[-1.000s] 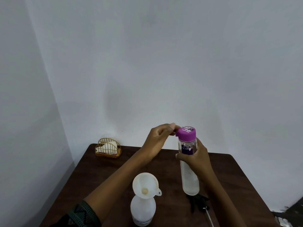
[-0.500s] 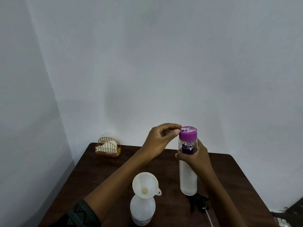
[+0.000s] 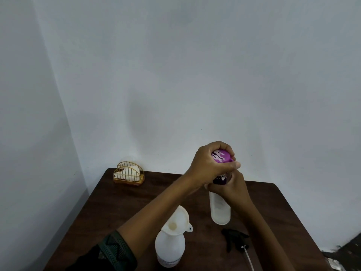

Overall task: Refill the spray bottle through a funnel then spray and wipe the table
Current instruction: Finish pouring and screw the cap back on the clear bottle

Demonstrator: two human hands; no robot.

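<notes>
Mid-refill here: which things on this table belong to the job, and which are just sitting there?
In the job:
water bottle, held by right hand
purple cap, gripped by left hand
funnel, seated in spray bottle
black spray head, lying off the bottle
tissues in wire holder, probably for wiping

Lying about:
nothing else shows on the table

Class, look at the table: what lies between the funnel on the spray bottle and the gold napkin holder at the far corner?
Head view: only bare tabletop between funnel and napkin holder; the left forearm passes above it.
</notes>
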